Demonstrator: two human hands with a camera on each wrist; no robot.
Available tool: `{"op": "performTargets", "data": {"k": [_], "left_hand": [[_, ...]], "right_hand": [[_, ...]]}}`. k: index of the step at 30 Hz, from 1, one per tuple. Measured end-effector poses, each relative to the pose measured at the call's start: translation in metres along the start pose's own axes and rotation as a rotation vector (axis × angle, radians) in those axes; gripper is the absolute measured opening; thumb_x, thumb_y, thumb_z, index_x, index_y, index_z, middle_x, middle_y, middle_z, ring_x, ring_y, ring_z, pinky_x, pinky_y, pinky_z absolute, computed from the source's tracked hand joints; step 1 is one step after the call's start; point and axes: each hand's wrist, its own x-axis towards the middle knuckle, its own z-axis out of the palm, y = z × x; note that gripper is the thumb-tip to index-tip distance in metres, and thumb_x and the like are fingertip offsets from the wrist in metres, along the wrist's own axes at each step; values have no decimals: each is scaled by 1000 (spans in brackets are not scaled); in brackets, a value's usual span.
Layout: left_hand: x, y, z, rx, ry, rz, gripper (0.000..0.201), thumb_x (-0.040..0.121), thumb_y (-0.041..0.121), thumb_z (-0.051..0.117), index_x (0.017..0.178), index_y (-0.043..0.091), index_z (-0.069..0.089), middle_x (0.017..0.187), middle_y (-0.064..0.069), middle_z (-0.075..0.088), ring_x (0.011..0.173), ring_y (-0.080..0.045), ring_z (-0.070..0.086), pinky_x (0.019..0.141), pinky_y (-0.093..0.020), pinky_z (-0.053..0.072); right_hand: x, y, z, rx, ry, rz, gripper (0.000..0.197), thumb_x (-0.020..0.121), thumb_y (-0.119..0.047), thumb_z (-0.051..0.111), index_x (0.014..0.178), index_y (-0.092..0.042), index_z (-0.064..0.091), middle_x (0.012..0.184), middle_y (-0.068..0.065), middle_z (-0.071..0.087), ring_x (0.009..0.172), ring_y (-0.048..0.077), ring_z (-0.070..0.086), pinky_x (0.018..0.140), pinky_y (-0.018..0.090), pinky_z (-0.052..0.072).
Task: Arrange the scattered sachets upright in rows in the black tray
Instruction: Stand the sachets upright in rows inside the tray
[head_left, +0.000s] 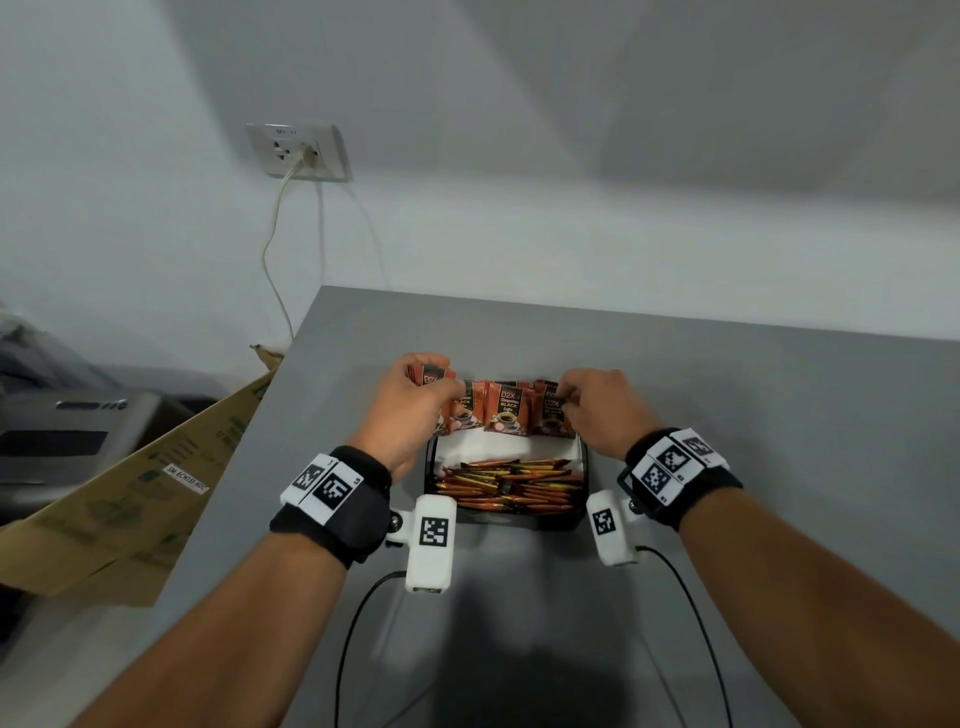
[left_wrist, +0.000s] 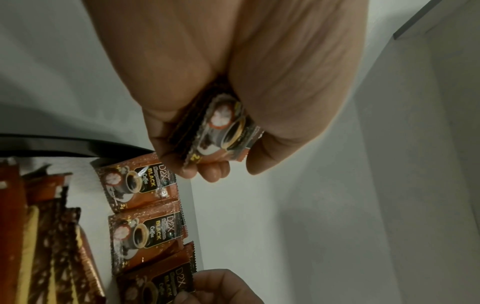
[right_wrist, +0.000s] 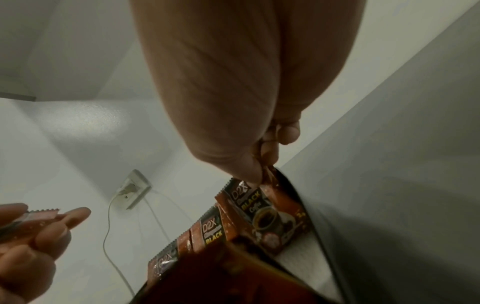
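A black tray (head_left: 429, 470) sits on the grey table. Several orange D2X black coffee sachets (head_left: 506, 413) stand upright in a row along its far side, and thin stick sachets (head_left: 511, 483) lie in the near part. My left hand (head_left: 415, 400) grips a small stack of sachets (left_wrist: 221, 131) above the tray's far left corner. My right hand (head_left: 587, 405) pinches the top edge of the rightmost upright sachet (right_wrist: 270, 207) between thumb and fingers, at the tray's right wall.
White paper (head_left: 467, 447) lines the tray. A cardboard box (head_left: 130, 493) leans at the table's left edge. A wall socket (head_left: 298, 150) with a cable hangs behind. Bare grey tabletop (head_left: 753, 395) spreads to the right and in front.
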Motion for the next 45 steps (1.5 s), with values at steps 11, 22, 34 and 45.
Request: {"op": "performTargets", "data": {"k": [11, 22, 34, 45], "left_hand": [[-8, 1, 5, -64, -63, -61, 38, 84, -13, 45, 116, 7, 53, 97, -20, 62, 64, -25, 64, 62, -39, 53], [-13, 3, 25, 145, -194, 80, 51, 78, -15, 72, 119, 11, 59, 97, -16, 70, 75, -22, 69, 68, -33, 58], [3, 1, -3, 103, 107, 42, 24, 93, 3, 62, 113, 14, 56, 95, -9, 63, 68, -14, 61, 59, -27, 56], [1, -8, -12, 140, 53, -12, 29, 91, 1, 60, 118, 10, 56, 92, -9, 64, 67, -12, 63, 59, -25, 53]], "right_hand": [[-2, 5, 8, -44, 114, -20, 17, 89, -11, 67, 104, -14, 59, 104, -1, 50, 93, 19, 54, 81, 33, 51], [-29, -49, -36, 403, 61, -153, 19, 90, -25, 71, 109, -27, 72, 95, -15, 69, 87, -2, 64, 75, 9, 45], [12, -56, -15, 4, -66, -122, 13, 93, -11, 65, 100, -22, 70, 102, 1, 72, 88, 17, 68, 80, 32, 59], [24, -52, 14, -139, -115, -129, 18, 94, -6, 57, 98, -22, 66, 101, 5, 67, 86, 24, 64, 77, 42, 59]]}}
